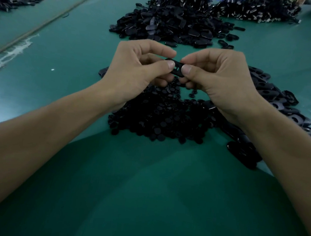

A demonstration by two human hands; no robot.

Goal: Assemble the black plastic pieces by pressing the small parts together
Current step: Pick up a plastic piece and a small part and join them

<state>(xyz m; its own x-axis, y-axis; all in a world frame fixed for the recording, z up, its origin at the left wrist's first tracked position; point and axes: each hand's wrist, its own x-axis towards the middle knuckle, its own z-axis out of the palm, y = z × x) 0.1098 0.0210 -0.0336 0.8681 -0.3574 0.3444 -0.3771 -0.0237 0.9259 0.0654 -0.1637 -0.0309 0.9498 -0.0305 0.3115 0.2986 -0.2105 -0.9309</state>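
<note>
Black plastic piece (177, 69) is held up off the green bench (145, 191), between the two hands; the left hand (136, 69) pinches its left end, thumb on top, and the right hand (219, 80) pinches the right end likewise. Directly underneath lies a pile of small round parts (160, 116); oval shells (275, 101) lie off to the right. If the thumbs press unevenly, I'd guess the insert seats crooked or pops loose, dropping into that pile, where it would be lost.
</note>
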